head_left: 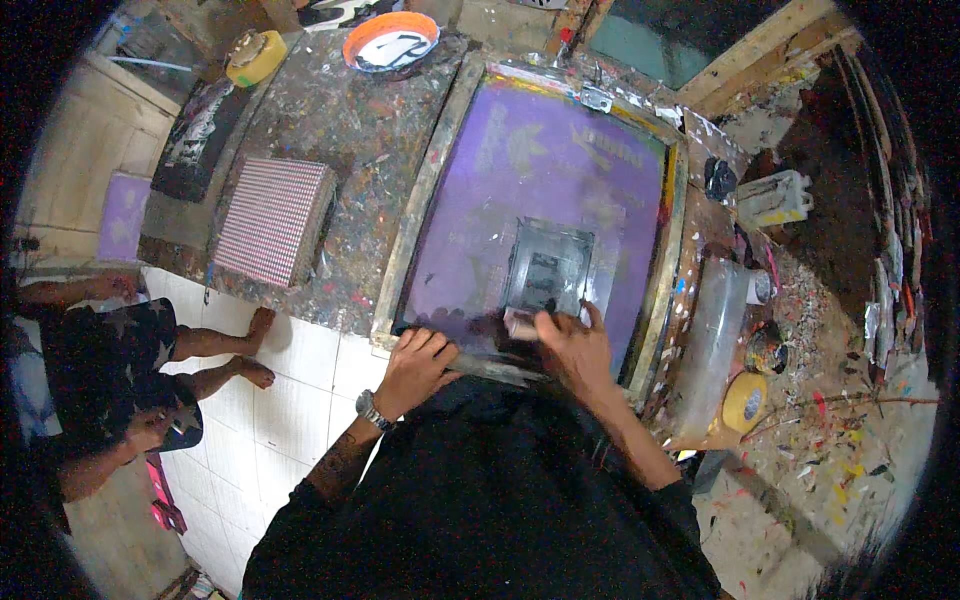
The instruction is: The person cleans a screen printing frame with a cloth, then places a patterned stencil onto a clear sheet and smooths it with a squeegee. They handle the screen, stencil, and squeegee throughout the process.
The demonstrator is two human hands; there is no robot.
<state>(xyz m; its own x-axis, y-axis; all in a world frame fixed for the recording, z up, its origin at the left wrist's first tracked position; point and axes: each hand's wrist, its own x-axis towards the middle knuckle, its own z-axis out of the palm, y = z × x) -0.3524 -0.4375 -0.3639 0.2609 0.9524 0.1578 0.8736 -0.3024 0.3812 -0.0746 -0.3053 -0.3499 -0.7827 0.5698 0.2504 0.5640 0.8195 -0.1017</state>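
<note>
A screen printing frame with worn wooden sides and purple mesh lies on the table in front of me. Over its near left corner curl the fingers of my left hand, gripping the wood; a metal watch is on that wrist. My right hand is closed on a small squeegee, pale and block-like, partly hidden by the fingers. It is at the lower end of a dark, wet-looking rectangle on the mesh. Whether its blade touches the mesh I cannot tell.
A stack with a red-and-white checked top sits left of the frame on the paint-stained table. An orange-rimmed bowl and yellow tape roll are at the back. Right are another tape roll and a white jug. Another person sits left.
</note>
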